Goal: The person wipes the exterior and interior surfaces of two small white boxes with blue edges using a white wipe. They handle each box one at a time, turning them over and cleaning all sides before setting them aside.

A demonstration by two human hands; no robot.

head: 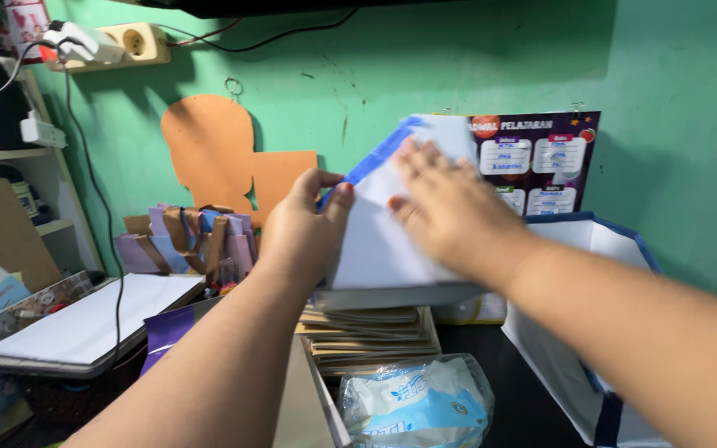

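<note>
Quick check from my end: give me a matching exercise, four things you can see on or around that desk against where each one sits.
Things:
1. white sheet with blue edge
2. tissue pack
3. power socket
4. orange cardboard cutout

Places:
A. hanging on the green wall
B. held between the left hand and right hand
C. high at the top left
D. low in front, below the stack of books

Pairs: 1-B, 2-D, 3-C, 4-A
</note>
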